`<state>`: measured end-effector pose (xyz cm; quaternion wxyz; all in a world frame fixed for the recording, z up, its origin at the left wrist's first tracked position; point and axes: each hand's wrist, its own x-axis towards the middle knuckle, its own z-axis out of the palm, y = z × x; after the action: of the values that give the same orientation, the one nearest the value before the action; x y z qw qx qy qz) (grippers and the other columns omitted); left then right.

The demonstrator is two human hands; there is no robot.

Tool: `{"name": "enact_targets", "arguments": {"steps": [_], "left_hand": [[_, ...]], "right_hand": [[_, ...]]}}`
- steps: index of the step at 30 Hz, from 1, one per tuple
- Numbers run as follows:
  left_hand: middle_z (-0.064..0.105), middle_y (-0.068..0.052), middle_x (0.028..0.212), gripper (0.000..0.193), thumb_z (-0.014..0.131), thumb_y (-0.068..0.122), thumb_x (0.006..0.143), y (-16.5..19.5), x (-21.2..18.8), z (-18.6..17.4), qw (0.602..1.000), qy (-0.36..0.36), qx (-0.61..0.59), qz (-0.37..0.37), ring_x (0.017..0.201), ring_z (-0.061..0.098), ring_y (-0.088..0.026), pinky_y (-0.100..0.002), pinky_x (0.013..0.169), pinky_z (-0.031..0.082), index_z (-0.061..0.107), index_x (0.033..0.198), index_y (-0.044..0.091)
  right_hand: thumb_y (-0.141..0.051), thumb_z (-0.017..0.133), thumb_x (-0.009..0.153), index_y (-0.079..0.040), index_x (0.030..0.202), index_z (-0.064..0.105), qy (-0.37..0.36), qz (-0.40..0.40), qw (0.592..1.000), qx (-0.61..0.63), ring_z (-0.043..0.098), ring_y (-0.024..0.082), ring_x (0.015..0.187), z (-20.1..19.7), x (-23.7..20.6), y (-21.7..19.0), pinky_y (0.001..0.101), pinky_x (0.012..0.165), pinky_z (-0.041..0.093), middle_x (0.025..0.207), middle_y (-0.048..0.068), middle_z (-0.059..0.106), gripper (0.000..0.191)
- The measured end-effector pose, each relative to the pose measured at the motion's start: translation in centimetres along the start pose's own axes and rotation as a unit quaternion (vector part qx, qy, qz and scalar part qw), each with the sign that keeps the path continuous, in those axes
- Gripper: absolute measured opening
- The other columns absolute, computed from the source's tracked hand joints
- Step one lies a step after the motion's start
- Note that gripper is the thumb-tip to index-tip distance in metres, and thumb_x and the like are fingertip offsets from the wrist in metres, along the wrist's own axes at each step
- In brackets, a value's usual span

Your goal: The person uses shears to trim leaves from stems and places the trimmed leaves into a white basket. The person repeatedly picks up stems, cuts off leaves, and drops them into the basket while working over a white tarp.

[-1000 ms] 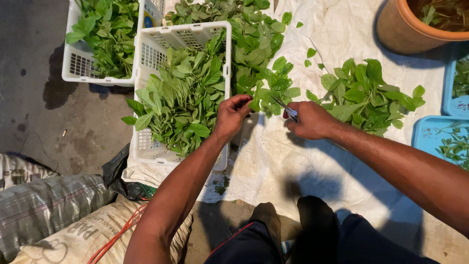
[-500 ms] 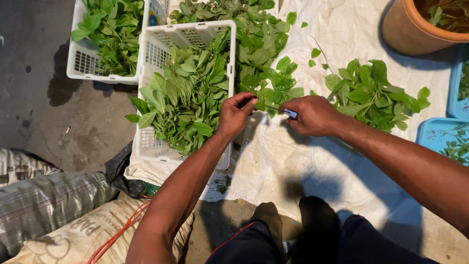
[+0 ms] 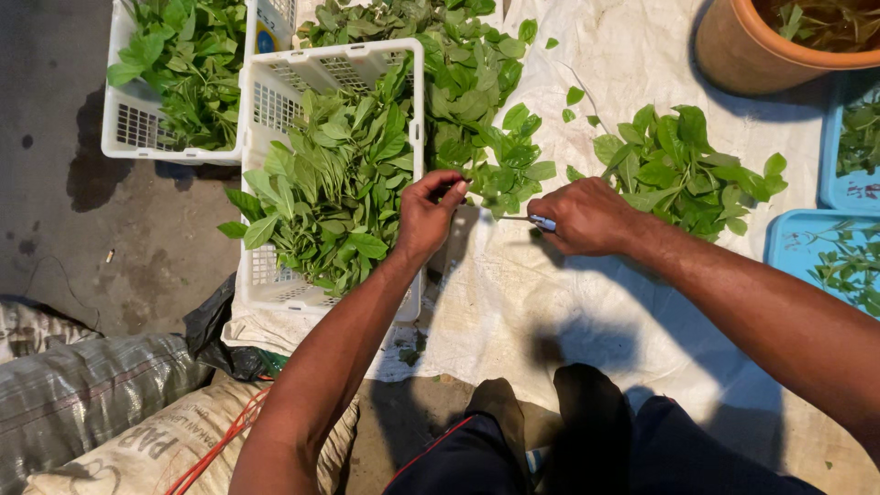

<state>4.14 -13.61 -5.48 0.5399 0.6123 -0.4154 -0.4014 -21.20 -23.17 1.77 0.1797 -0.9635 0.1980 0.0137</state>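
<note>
White woven sheeting (image 3: pixel 587 302) covers the ground across the middle and right of the frame, with bare grey concrete (image 3: pixel 82 247) at the left.

At centre, the person's left hand (image 3: pixel 426 215) has its fingers curled together, pinching the stems of a leafy green sprig (image 3: pixel 500 170) that lies just above and to the right of it. The right hand (image 3: pixel 587 218), just right of centre, is closed in a fist around a small tool with a blue handle (image 3: pixel 541 222); its thin metal tip points left toward the left hand. The two hands are near each other but apart.

A white plastic crate (image 3: pixel 412 55) heaped with long green leaves sits left of centre, touching the left wrist. A second white crate (image 3: pixel 124 137) of leaves stands at the upper left. A loose pile of broader leaves (image 3: pixel 683 170) lies on the sheet at upper right, just behind the right hand. A terracotta pot (image 3: pixel 733 55) fills the top right corner, and blue trays (image 3: pixel 797 238) sit at the right edge. Woven sacks (image 3: pixel 92 403) lie at the lower left.
</note>
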Motion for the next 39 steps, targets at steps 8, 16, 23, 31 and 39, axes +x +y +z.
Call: {"name": "enact_targets", "arguments": {"steps": [8,16,23,31,39], "left_hand": [[0.076,-0.005,0.097,0.017,0.075,0.007,0.094,-0.1,0.1,1.7,0.998,-0.009,-0.064,0.008,0.085,0.069,-0.01,-0.025,0.077,0.059,0.075,0.111,0.003],[0.074,-0.006,0.096,0.014,0.071,0.006,0.098,-0.5,0.3,0.8,0.993,0.046,-0.099,0.033,0.083,0.069,-0.012,-0.027,0.075,0.059,0.072,0.111,0.001],[0.076,-0.006,0.095,0.024,0.068,0.009,0.096,-1.5,0.1,0.0,0.984,0.035,-0.159,-0.078,0.076,0.07,-0.013,-0.028,0.066,0.056,0.068,0.119,0.002],[0.077,-0.005,0.099,0.023,0.071,0.011,0.097,0.5,-0.3,5.6,0.98,-0.118,-0.137,-0.08,0.08,0.07,-0.011,-0.026,0.069,0.055,0.071,0.118,0.003],[0.069,0.002,0.096,0.031,0.075,0.012,0.092,1.6,-1.3,8.8,0.97,-0.219,-0.084,-0.068,0.077,0.063,-0.007,-0.023,0.068,0.053,0.071,0.123,0.006]], "right_hand": [[-0.019,0.084,0.082,-0.008,0.118,0.065,0.148,0.159,0.847,0.486,0.058,0.009,0.056,0.7,1.0,-1.3,0.029,0.049,0.048,0.068,-0.001,0.063,0.042],[-0.015,0.081,0.089,0.003,0.106,0.067,0.07,0.174,0.78,0.597,0.058,0.01,0.051,2.1,1.1,-2.4,0.0273,0.045,0.048,0.068,0.001,0.063,0.028],[-0.016,0.074,0.085,-0.012,0.126,0.062,0.065,0.244,0.819,0.515,0.059,0.011,0.048,1.4,1.3,-2.5,0.0286,0.046,0.048,0.062,0.003,0.062,0.043],[-0.016,0.076,0.09,-0.003,0.089,0.068,0.222,0.281,0.676,0.644,0.059,0.015,0.045,0.6,1.2,-1.5,0.0319,0.043,0.05,0.06,0.005,0.063,0.015],[-0.011,0.071,0.093,-0.003,0.098,0.071,0.447,0.216,0.569,0.655,0.063,0.017,0.053,-7.4,-6.0,5.7,0.0332,0.051,0.054,0.066,0.007,0.064,0.009]]}}
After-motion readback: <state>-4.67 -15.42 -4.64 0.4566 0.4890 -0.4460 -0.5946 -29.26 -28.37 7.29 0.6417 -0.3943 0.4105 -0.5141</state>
